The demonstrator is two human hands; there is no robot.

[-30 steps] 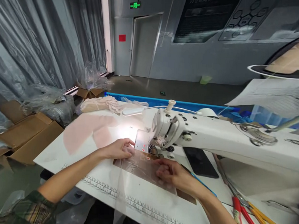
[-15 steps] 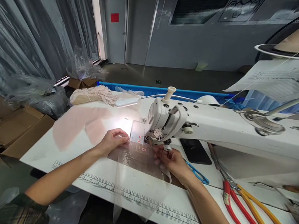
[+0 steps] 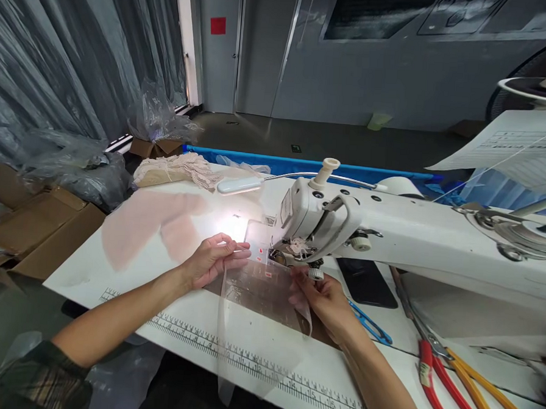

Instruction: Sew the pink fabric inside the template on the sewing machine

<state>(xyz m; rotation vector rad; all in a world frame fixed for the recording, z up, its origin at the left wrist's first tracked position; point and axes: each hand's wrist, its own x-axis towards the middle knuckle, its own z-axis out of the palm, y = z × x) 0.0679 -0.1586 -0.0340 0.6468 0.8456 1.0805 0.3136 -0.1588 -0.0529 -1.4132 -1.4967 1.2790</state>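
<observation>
A sheer, see-through piece of fabric (image 3: 252, 325) lies across the white sewing table (image 3: 291, 376) and hangs over its front edge. My left hand (image 3: 213, 259) pinches the fabric's left edge just left of the needle plate. My right hand (image 3: 320, 298) grips the fabric's right side right below the presser foot of the white sewing machine (image 3: 390, 232). Both hands hold the fabric stretched in front of the needle, where a lamp throws a bright spot.
Blue thread snips (image 3: 370, 324) and red and yellow-handled scissors (image 3: 456, 379) lie at the right. A pink fabric piece (image 3: 148, 222) and a lace bundle (image 3: 174, 169) sit at the left and back. Cardboard boxes (image 3: 38, 229) stand left of the table. A ruler scale runs along the front edge.
My right hand has moved up from the flat fabric to right under the presser foot. My left hand stays at the fabric's left edge. The camera view shifted slightly.
</observation>
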